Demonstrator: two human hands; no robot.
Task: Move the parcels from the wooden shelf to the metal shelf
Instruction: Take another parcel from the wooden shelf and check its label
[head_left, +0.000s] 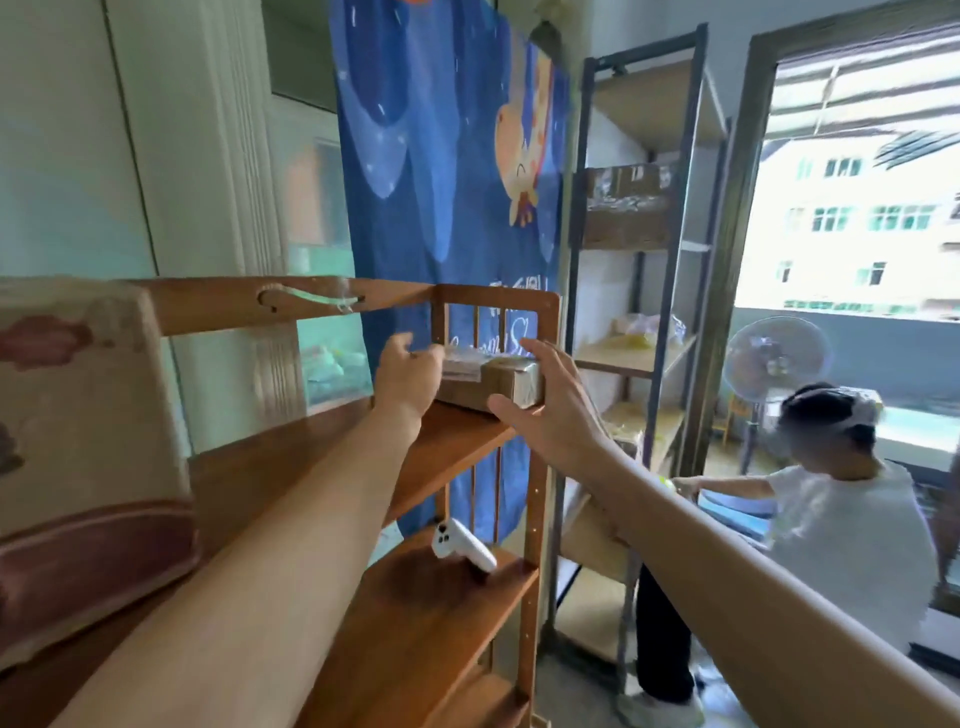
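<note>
A small brown cardboard parcel (493, 382) wrapped in clear tape lies on the top board of the wooden shelf (457, 441), near its right end. My left hand (408, 376) is at the parcel's left side, fingers curled against it. My right hand (548, 402) is at its right side with fingers spread, thumb under the front corner. The parcel still rests on the board. The metal shelf (670, 249) stands to the right, with a stack of taped brown parcels (626, 205) on an upper board.
A white game controller (462, 545) lies on the wooden shelf's lower board. A patterned cushion (78, 441) sits at left. A person in a white shirt (847, 530) bends beside the metal shelf, near a standing fan (774, 361). A blue cloth (447, 156) hangs behind.
</note>
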